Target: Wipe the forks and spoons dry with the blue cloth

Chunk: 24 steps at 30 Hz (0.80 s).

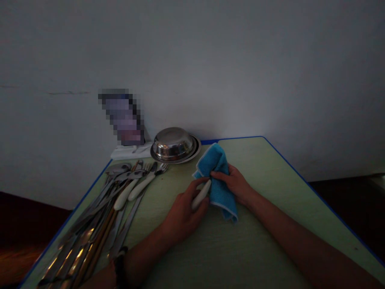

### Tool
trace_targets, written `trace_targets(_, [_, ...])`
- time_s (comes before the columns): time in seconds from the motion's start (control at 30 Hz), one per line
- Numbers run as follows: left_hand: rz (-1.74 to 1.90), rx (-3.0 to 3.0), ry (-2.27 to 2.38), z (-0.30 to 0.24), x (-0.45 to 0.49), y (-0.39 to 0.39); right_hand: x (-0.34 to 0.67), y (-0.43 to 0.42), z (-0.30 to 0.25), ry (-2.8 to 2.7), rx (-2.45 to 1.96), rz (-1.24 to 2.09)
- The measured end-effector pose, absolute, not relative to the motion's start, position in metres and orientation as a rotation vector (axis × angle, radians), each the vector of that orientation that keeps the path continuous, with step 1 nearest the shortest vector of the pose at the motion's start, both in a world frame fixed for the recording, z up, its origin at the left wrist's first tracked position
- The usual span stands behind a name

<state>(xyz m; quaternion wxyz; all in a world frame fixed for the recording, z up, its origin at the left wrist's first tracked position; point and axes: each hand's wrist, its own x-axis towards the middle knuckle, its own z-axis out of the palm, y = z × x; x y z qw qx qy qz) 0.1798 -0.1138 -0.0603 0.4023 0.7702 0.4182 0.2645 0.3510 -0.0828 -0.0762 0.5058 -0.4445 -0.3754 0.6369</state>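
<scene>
My left hand (pixel 184 214) is closed around the white handle (pixel 201 195) of a piece of cutlery. Its far end is hidden in a blue cloth (pixel 223 196) with a pale edge, so I cannot tell which kind it is. The cloth is gripped by my right hand (pixel 236 182), thumb on top, folded about the hidden end. Both hands are close together above the middle of the table. To their left lies a pile of cutlery (pixel 99 218), with spoons, forks and chopsticks. Two white-handled pieces (pixel 142 188) rest on its right side, one a fork.
Upturned metal bowls (pixel 173 144) sit at the back of the pale green table (pixel 270 180), which has a blue edge. At the back left, a pixelated upright device (pixel 123 116) stands on a white base (pixel 130 151). A grey wall (pixel 240 72) rises behind.
</scene>
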Motion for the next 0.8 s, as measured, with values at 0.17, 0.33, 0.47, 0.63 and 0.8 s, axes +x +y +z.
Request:
trace_targets(0.17, [0.653, 1.979, 1.051, -0.0596, 0.1792, -0.1136, 0.3515, -0.0823, -0.0767, -0.867, -1.109, 1.537])
trace_targets(0.33, [0.670, 1.982, 1.048, -0.0595, 0.1779, -0.1132, 0.3510, -0.0806, -0.0783, -0.812, -1.158, 1.518])
trace_targets(0.47, [0.703, 1.990, 1.032, -0.0603, 0.1763, -0.1133, 0.3495, -0.0801, -0.0759, -0.660, -1.241, 1.485])
trace_targets(0.63, [0.700, 1.983, 1.042, -0.0613, 0.1765, -0.1134, 0.3499, -0.0791, -0.0752, -0.602, -1.229, 1.465])
trace_targets(0.8, [0.707, 1.959, 1.052, -0.0606, 0.1763, -0.1134, 0.3514, -0.0771, -0.0791, -0.564, -1.207, 1.462])
